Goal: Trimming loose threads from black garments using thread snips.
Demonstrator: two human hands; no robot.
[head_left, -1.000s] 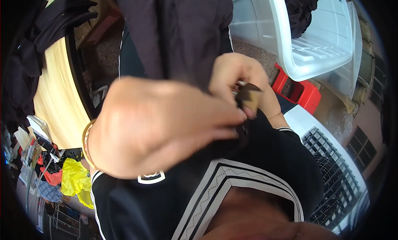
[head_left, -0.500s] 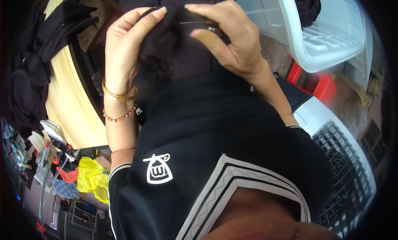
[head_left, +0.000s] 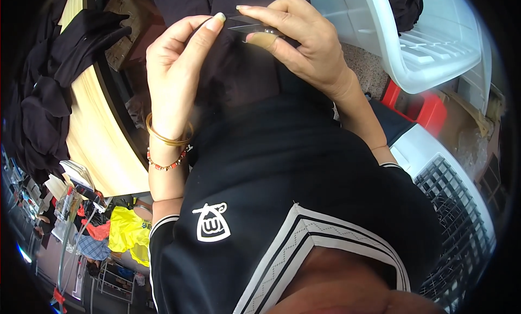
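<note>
My left hand (head_left: 178,56) is closed, its thumb and forefinger pinching the edge of dark cloth. More of this dark brown-black cloth (head_left: 239,75) hangs below and spreads over my lap. In my right hand (head_left: 306,40) I hold small thread snips (head_left: 247,28), their thin metal blades pointing left toward the pinched edge. The blade tips are close to my left thumb, and I cannot tell whether they touch the cloth. A tan bandage covers my right thumb, and the handles of the snips are mostly hidden by the palm.
At left, a pale wooden tabletop (head_left: 100,135) bears a heap of dark cloth (head_left: 40,108). A light blue plastic basket (head_left: 399,78) with dark cloth inside stands at upper right. Below it are a red stool (head_left: 429,116) and a white-framed chair with black mesh (head_left: 456,205). A yellow bag (head_left: 127,230) lies at lower left.
The snips have tilted slightly, and their blades are now nearer my left fingertips. My left hand has shifted a little to the right; the cloth beneath it hangs flatter.
</note>
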